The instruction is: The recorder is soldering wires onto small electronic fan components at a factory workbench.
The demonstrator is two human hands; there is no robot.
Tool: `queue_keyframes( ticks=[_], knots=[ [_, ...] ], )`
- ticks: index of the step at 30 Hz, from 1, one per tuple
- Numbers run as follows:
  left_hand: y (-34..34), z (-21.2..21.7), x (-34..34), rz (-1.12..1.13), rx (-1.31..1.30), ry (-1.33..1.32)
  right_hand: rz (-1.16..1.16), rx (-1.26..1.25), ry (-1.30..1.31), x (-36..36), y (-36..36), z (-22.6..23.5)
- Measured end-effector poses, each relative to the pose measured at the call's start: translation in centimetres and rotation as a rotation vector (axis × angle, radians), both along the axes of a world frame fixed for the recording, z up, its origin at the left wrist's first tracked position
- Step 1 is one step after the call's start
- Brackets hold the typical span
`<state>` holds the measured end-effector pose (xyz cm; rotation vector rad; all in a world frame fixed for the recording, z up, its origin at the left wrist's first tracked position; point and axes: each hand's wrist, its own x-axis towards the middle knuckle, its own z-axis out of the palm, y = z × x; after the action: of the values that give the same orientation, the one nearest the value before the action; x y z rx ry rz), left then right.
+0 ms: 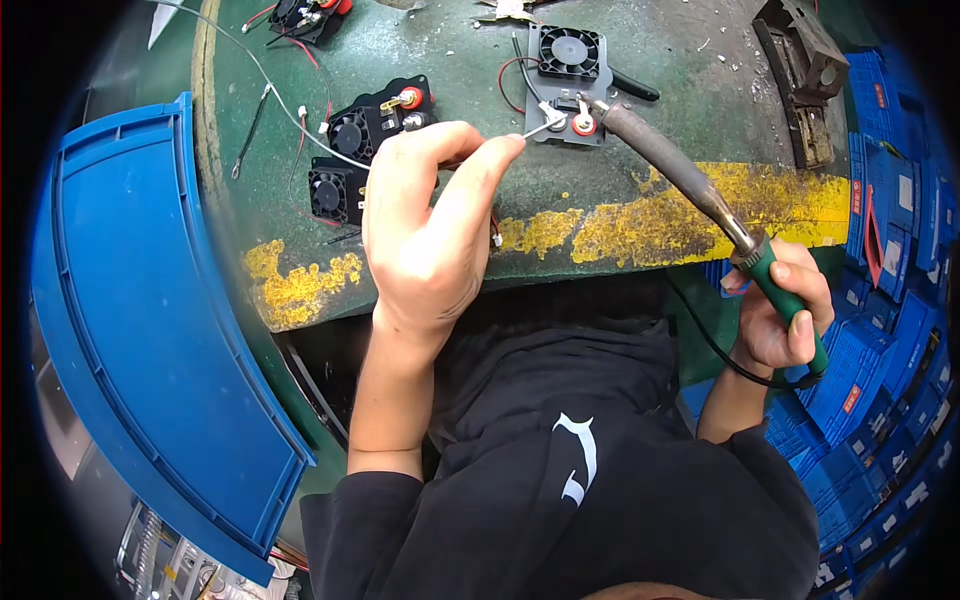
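Note:
My right hand [785,315] is wrapped round the green handle of a soldering iron [665,150]. The iron's tip touches or hovers just over a small grey panel [552,90], close to a red-ringed terminal [584,124]. A black fan [569,51] is mounted on that panel, and thin wires run down its left side. Between thumb and fingertips, my left hand [425,225] pinches a thin solder wire [541,129]. Its free end reaches the panel's terminals, left of the iron's tip. The wire's other part arcs away to the far left.
Black panels with fans [350,135] lie left of and partly behind my left hand. Another fan unit [305,15] is at the far left. A metal block [805,80] stands at the right edge of the green bench [450,55]. A large blue tray [150,300] is at left; blue bins [850,390] stack at right.

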<state>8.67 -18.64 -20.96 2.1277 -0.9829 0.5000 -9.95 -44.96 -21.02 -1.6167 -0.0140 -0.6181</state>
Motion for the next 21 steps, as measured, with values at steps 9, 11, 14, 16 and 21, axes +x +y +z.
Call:
queue_keyframes(
  ticks=[9,11,14,16,21],
  knots=[
    [-0.9,-0.4,1.2,-0.05,0.006,-0.099,0.051,-0.087,-0.008,-0.3,-0.7,-0.3],
    [-1.1,-0.4,1.3,-0.054,0.008,-0.109,0.047,-0.062,-0.003,-0.4,-0.7,-0.5],
    [-1.3,-0.6,1.4,-0.063,0.008,-0.116,0.041,-0.02,-0.011,-0.5,-0.6,-0.7],
    [-1.4,-0.6,1.4,-0.068,0.006,-0.113,0.021,-0.008,-0.002,-0.5,-0.6,-0.7],
    [-1.4,-0.4,1.2,-0.065,0.023,-0.095,-0.023,0.004,-0.022,0.2,0.0,-0.4]
  ],
)
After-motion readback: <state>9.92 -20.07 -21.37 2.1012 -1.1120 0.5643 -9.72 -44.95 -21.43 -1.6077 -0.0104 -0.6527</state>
